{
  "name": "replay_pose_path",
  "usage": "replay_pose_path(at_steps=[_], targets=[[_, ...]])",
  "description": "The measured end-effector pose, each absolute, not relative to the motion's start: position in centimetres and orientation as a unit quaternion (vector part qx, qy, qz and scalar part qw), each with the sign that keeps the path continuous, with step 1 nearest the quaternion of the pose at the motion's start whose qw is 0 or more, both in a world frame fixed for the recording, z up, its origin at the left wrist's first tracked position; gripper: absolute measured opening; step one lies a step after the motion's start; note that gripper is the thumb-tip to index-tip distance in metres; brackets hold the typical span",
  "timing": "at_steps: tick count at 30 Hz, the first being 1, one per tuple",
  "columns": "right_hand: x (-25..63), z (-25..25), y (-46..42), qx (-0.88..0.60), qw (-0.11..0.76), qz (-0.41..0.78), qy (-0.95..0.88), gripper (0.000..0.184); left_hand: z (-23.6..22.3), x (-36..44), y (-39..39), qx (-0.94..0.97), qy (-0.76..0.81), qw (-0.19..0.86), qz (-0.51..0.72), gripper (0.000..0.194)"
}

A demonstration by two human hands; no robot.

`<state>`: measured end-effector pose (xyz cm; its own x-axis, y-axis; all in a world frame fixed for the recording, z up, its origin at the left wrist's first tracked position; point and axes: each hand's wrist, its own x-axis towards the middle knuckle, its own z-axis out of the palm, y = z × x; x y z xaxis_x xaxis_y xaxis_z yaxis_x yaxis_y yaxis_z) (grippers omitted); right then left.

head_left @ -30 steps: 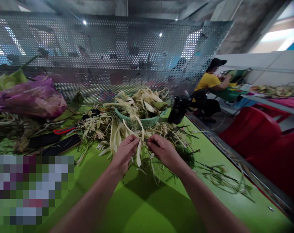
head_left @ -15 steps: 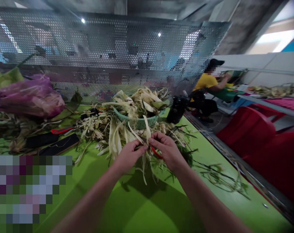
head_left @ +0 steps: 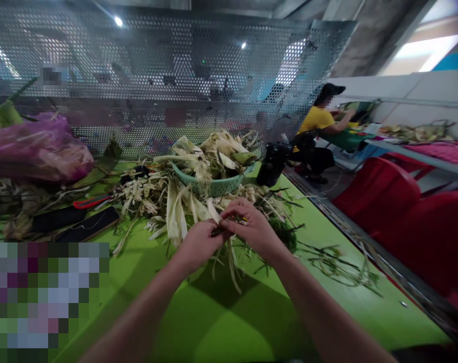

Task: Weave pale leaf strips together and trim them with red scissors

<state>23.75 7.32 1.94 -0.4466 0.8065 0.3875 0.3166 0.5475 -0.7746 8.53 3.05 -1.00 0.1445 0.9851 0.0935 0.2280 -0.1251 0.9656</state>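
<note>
My left hand (head_left: 203,241) and my right hand (head_left: 247,227) meet over the table, fingers closed together on pale dried husk strips (head_left: 212,209). One strip stands up between the fingertips, and thin ends (head_left: 234,267) hang down below. The exact grip point is hidden by the fingers. Just beyond my hands, a green plastic basket (head_left: 217,187) is heaped with dry husks (head_left: 226,148). Long pale husks (head_left: 176,214) drape down in front of its left side. A bundle of dark green string-like material (head_left: 283,234) lies beside my right hand.
A green table (head_left: 145,322) carries loose husk scraps, a black phone-like slab (head_left: 88,225), a red-edged tool (head_left: 90,201) and a pink plastic bag (head_left: 43,151). A black bottle-like object (head_left: 271,164) stands right of the basket. Red chairs (head_left: 380,196) and a seated person (head_left: 315,123) are at right.
My hands have drawn closer together, and the upright strip now leans left and shows less. The red piece by my right hand is hidden; a small yellow bit shows there. The view has shifted slightly.
</note>
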Motion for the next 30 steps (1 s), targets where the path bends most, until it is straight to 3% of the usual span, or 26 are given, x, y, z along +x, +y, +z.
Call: replay_pose_path(at_steps=[5,19,22,26,30], targets=[[23.7,1.2,7.8,-0.34,0.383,0.379,-0.771,0.007,-1.2,8.6,3.0,0.622,0.481,0.464,0.409,0.021],[22.7,0.9,7.5,-0.328,0.415,0.353,-0.772,0.009,-1.7,9.0,3.0,0.584,0.468,0.54,0.385,0.027],[22.8,1.3,7.4,-0.335,0.427,0.336,-0.77,0.004,-1.3,9.0,3.0,0.533,0.47,0.559,0.427,0.027],[23.5,2.1,7.2,-0.37,0.45,0.345,-0.736,0.02,-0.9,8.7,3.1,0.393,0.474,0.578,0.535,0.035],[23.7,2.3,6.8,-0.391,0.371,0.444,-0.716,0.02,-1.1,8.1,3.3,0.323,0.472,0.567,0.593,0.04]])
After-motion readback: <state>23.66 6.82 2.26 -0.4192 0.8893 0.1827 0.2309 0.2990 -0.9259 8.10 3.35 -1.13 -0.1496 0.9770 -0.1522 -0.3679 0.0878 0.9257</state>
